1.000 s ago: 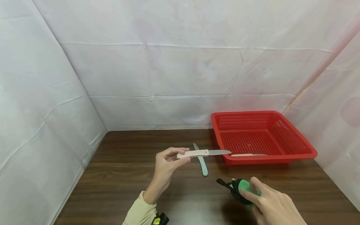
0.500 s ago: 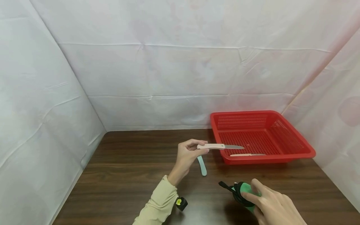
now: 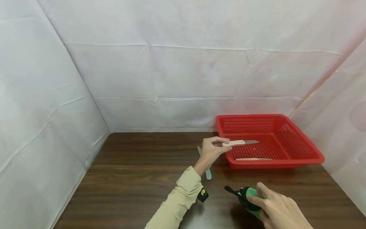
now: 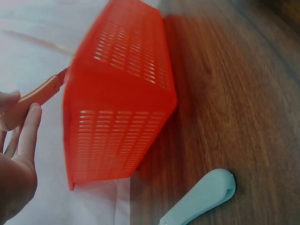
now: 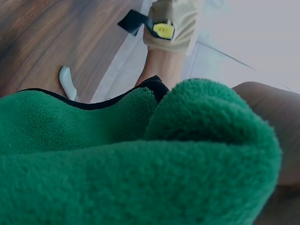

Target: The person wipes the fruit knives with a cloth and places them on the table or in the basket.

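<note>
My left hand [image 3: 211, 152] pinches the pale handle of a folding knife [image 3: 235, 143] between thumb and fingers. Its blade points right, over the inside of a red plastic basket [image 3: 303, 160]. In the left wrist view the same knife [image 4: 40, 93] reaches the basket's rim, its blade tip hidden behind the wall. At lower right my right hand [image 3: 278, 205] grips a green fluffy cloth [image 3: 252, 192] with black edging, bunched in the fingers. The cloth [image 5: 117, 178] fills most of the right wrist view.
A second pale-handled knife [image 3: 248, 159] lies in the basket along its front wall. Left of the basket, a mint-handled knife [image 3: 208, 174] lies on the dark wooden table [image 3: 128, 178], partly hidden by my left hand. White sheeting [image 3: 183, 70] encloses the back and sides.
My left hand has carried the knife to the right and slightly farther back, from above the table to over the basket. The right hand and cloth stay nearly still.
</note>
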A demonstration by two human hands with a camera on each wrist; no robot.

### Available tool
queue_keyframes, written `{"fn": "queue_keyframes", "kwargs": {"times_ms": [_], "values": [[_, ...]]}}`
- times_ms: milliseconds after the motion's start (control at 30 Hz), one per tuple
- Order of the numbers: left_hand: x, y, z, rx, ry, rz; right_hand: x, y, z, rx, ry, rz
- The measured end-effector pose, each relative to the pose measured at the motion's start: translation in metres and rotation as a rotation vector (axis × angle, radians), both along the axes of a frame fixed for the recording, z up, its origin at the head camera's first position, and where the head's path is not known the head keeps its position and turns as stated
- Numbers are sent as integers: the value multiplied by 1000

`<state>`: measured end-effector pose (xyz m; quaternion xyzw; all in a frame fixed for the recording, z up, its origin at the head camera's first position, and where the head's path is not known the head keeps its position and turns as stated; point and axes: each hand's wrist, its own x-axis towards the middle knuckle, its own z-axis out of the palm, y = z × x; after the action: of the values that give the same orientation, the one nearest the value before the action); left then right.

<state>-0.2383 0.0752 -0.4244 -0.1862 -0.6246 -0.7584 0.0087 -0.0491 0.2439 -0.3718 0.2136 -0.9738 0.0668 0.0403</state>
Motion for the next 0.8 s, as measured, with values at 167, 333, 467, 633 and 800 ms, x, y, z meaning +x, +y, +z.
{"fn": "queue_keyframes", "kwargs": {"times_ms": [167, 333, 467, 633, 800], "values": [[-9, 18, 0, -150, 28, 36, -1, 5, -2, -6, -46, 6], [-16, 35, -1, -265, 50, 48, -1, 8, -4, -22, -60, 11], [-21, 48, 1, -327, 71, 63, -1, 9, -4, -19, -24, 16], [-25, 65, 4, -467, 120, 59, 0, 10, -4, -20, 4, 23], [-27, 77, 6, -656, 163, 57, 2, 12, -7, -39, 48, 49]]}}
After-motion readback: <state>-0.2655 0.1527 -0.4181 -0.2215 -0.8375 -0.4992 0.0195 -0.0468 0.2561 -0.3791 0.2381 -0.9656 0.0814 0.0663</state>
